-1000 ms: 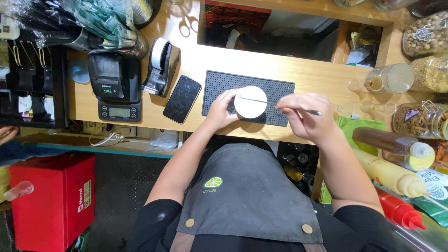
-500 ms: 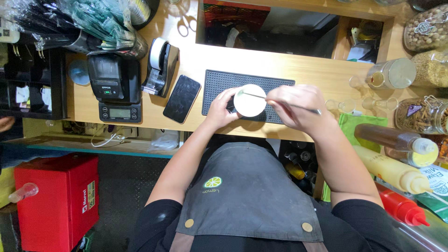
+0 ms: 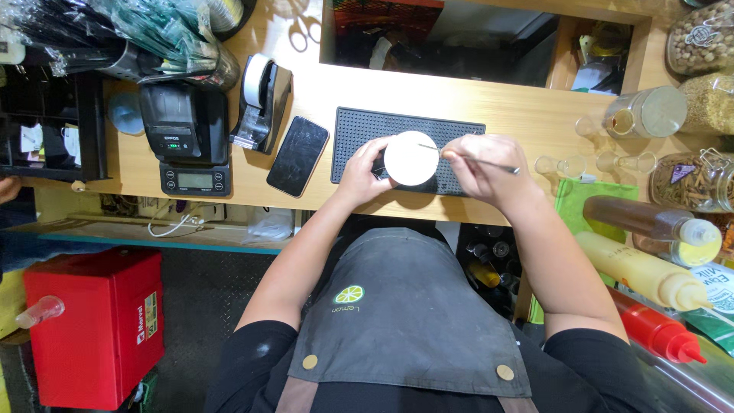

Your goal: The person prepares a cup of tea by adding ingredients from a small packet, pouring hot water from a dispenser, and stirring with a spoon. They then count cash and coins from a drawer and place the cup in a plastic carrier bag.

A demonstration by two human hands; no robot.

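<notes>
1. The left hand [image 3: 361, 170] was curled around the side of a round white cup [image 3: 411, 158], its fingers wrapped against it to hold it steady.
2. The cup stood on a black ribbed mat [image 3: 359, 138] near the front edge of the wooden worktop [image 3: 527, 115], just ahead of the person's grey apron [image 3: 405, 321].
3. The right hand [image 3: 480, 164] was closed in a pinch on a thin metal stick [image 3: 489, 161], whose far tip lay over the cup's white top.
4. As a judgement, the work on the cup's top looked under way: the top appeared plain white, with no mark that could be made out, so how much was done could not be told.
5. Left of the mat lay a dark phone [image 3: 297, 155], then a tape dispenser [image 3: 260, 99] and a small black printer [image 3: 186, 122] toward the worktop's left end.
6. Toward the right edge stood glass jars [image 3: 688, 180] and small clear cups [image 3: 562, 164]; brown, yellow and red squeeze bottles [image 3: 646, 271] lay nearer the person.
7. A red box [image 3: 92, 329] sat on the floor below the left end.
</notes>
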